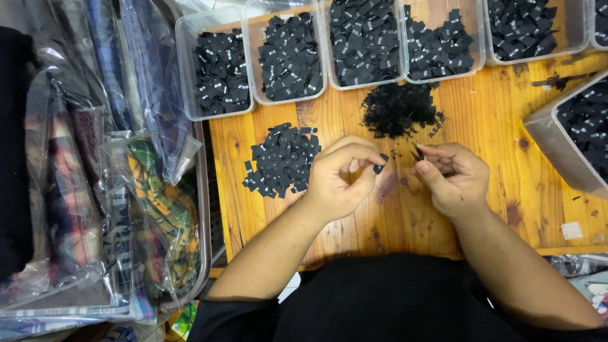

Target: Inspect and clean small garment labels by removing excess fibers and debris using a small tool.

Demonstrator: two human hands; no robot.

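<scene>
Both forearms angle in over the wooden tabletop (494, 120), wrists bent, hands nearly meeting. My left hand (339, 177) pinches a small black fabric label (380, 163) between thumb and forefinger — fingers curled tight. My right hand (453, 177) closes on small dark snips (418, 152). A flat label pile (282, 158) sits left, fuzzy black trimmings (399, 107) ahead.

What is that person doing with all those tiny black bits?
A person sits at a wooden table. Their left hand pinches one small black label, and their right hand holds a small dark tool beside it. A pile of labels and a heap of black scraps lie nearby, below clear tubs full of labels.
</scene>
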